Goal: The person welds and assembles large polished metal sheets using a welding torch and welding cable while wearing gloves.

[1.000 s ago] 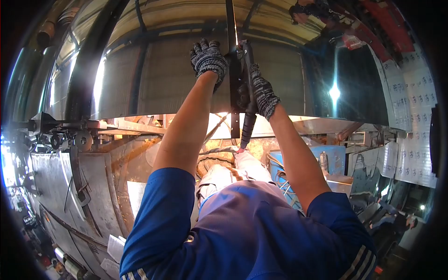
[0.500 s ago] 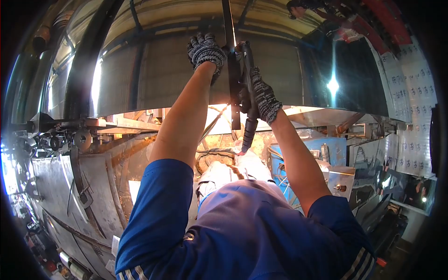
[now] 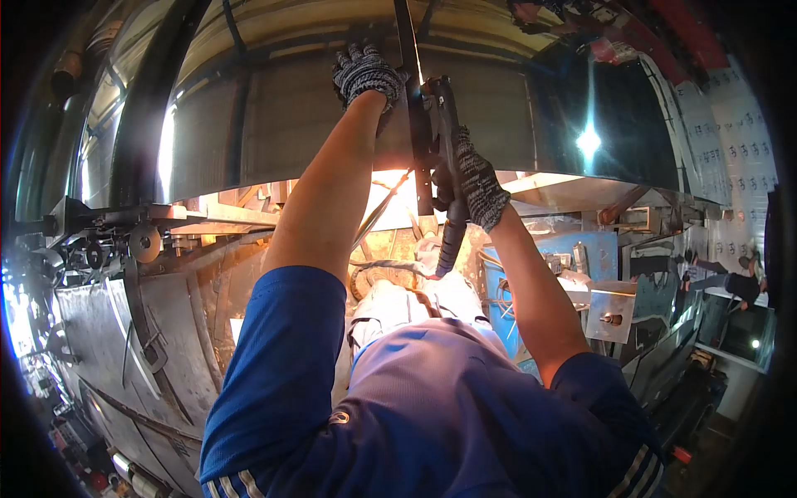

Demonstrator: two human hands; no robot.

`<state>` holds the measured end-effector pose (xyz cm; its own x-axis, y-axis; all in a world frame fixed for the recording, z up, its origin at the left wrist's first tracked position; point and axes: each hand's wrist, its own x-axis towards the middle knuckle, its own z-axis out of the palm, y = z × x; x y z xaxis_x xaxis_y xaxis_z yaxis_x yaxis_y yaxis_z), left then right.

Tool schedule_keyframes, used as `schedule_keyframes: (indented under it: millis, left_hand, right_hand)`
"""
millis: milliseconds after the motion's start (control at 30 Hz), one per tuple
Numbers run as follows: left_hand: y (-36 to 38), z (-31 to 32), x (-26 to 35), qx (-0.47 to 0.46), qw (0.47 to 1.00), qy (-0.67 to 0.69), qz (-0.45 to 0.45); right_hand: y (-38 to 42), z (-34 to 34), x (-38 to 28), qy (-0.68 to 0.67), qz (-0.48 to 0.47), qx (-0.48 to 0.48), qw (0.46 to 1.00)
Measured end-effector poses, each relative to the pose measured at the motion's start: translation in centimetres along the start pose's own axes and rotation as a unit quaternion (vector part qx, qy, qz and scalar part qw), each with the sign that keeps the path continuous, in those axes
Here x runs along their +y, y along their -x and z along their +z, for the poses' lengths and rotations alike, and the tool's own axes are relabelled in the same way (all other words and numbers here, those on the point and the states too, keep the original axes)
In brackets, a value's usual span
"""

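My left hand (image 3: 367,73), in a grey-and-black knit glove, lies with fingers stretched out on a broad dark panel (image 3: 320,124), just left of a narrow dark metal bar (image 3: 419,137). On the other side of the bar, my right hand (image 3: 481,183), gloved alike, is wrapped round a black welding torch (image 3: 449,124). The torch's head points up beside the bar, where a thin bright line shows. Its ribbed cable end (image 3: 449,247) hangs down toward my legs. My right fingertips are partly hidden behind the torch.
Strong light glows below the panel's near edge. A blue surface (image 3: 594,249) with tools is at right, beside a small metal plate (image 3: 610,315). Grey metal sheets (image 3: 100,332) and a round disc (image 3: 144,243) are at left. Another person (image 3: 739,284) is at far right.
My right hand and the torch have shifted slightly toward me along the bar. My left hand remains spread on the panel. Another person has come into view at far right.
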<state>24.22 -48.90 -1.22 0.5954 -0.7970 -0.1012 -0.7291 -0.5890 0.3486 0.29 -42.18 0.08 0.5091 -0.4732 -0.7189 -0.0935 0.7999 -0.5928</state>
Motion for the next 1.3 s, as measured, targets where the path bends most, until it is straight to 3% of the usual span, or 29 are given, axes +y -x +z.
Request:
schedule_keyframes:
  millis: [100,333,400,633,767,1100,1167,1300]
  left_hand:
    - [-1.0,0.0,0.1,-0.018,1.0,-0.005,-0.01]
    - [-3.0,0.2,0.4,-0.037,0.999,-0.014,-0.015]
    - [-3.4,0.6,0.2,-0.038,0.999,-0.013,-0.021]
    - [-5.9,1.5,-0.3,-0.031,0.999,-0.025,-0.014]
    - [-7.0,2.5,-0.7,-0.014,0.999,-0.038,-0.005]
    - [-9.9,2.7,-0.6,-0.012,0.999,-0.042,0.0]
    - [-10.6,2.5,-0.6,-0.018,0.999,-0.038,-0.001]
    - [-11.4,2.1,-0.6,-0.037,0.999,-0.032,-0.001]
  right_hand:
    - [0.0,0.0,0.1,0.056,-0.043,0.032,0.997]
    - [1.1,0.0,0.1,0.032,0.005,0.023,0.999]
    - [0.7,-0.1,0.6,0.035,-0.027,0.075,0.996]
    - [1.7,0.0,0.2,0.015,-0.018,0.028,0.999]
    - [1.7,-0.1,0.4,0.033,0.006,0.064,0.997]
    - [1.7,-0.3,0.4,0.025,-0.018,0.016,0.999]
    - [2.2,0.6,-0.2,0.041,-0.002,0.053,0.998]
    - [2.1,0.3,0.0,0.024,0.018,0.035,0.999]
